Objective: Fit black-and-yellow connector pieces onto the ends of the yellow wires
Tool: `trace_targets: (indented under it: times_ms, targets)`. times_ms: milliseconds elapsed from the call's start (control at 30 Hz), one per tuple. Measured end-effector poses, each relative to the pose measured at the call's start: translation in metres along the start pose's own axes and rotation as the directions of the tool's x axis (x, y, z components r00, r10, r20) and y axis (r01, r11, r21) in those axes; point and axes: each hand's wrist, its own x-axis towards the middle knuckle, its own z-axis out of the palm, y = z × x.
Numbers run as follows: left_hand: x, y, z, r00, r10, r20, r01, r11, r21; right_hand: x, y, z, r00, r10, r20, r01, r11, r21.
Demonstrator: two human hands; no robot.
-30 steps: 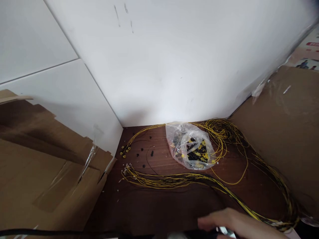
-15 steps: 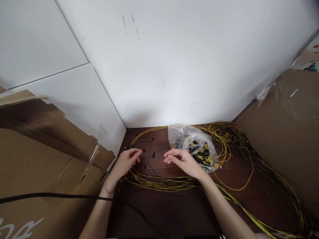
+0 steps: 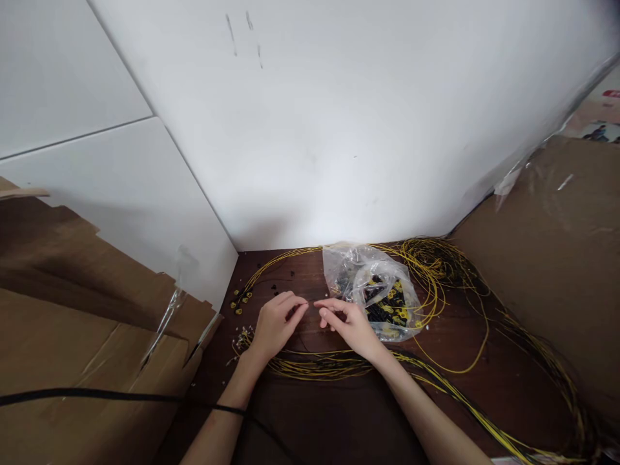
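Observation:
My left hand (image 3: 279, 323) is closed in a pinch, with thumb and forefinger together over the dark wooden surface. Facing it, my right hand (image 3: 349, 325) has its thumb and fingers bent inward, the tips a short gap from the left ones. Whatever the fingertips hold is too small to make out. Under both wrists runs a bundle of yellow and black wires (image 3: 320, 371). Beside my right hand lies a clear plastic bag (image 3: 339, 261) holding many small black and yellow parts (image 3: 387, 303).
Yellow connector ends (image 3: 238, 303) and pale wire tips (image 3: 241, 339) lie left of my hands. A tangled wire coil (image 3: 431, 258) sits at the back right. Cardboard (image 3: 72, 336) stands at left, more cardboard (image 3: 547, 258) at right, a white wall (image 3: 310, 129) behind. A black cable (image 3: 121, 395) crosses my left forearm.
My left hand has moved right, bringing its fingertips close to my right hand's. The small black piece and thin wire seen between the hands are now mostly out of sight. The view has shifted slightly.

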Motion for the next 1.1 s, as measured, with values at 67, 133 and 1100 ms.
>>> trace_targets:
  times_ms: [67,133,1100]
  targets:
    - [-0.002,0.007,0.004,0.997,0.07,0.025,-0.07,0.998,0.003,0.002,0.0,0.001,0.999,0.012,-0.033,-0.009,0.996,0.089]
    - [-0.003,0.011,0.008,0.993,0.11,0.053,-0.109,0.994,-0.013,0.003,-0.001,0.0,0.997,0.027,-0.075,-0.014,0.985,0.171]
    - [-0.001,0.007,0.023,0.95,-0.276,0.146,0.3,0.676,-0.673,-0.002,0.01,0.023,0.998,0.028,0.055,-0.043,0.952,0.303]
